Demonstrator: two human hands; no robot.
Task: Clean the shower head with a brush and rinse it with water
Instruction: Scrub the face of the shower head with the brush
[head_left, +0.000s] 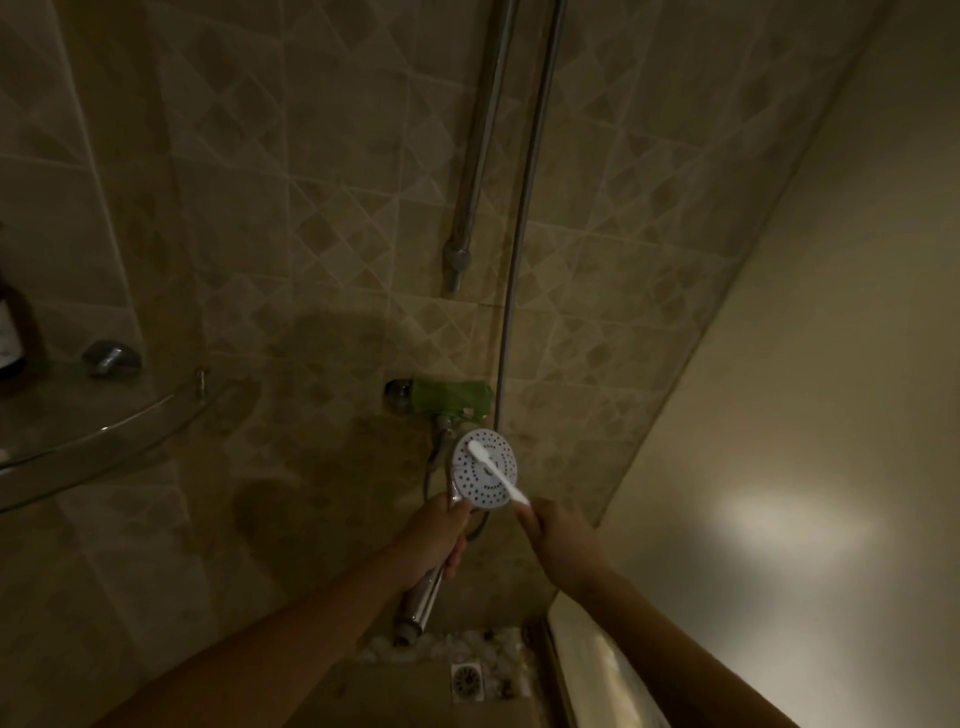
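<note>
Shower head (483, 468) in left hand (434, 540); right hand (558, 540) presses brush (496, 472) on face.

both bare forearms reach up from the lower edge toward the shower head (483, 467). the left hand (434, 538) is wrapped around its chrome handle just below the face. the right hand (558, 540), just right of the shower head, pinches the white brush (496, 470), fingers closed, wrist straight.

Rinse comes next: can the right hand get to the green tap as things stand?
Probably not yet: the right hand is shut on the brush, and the shower head sits between it and the tap. Free the hand first.
</note>
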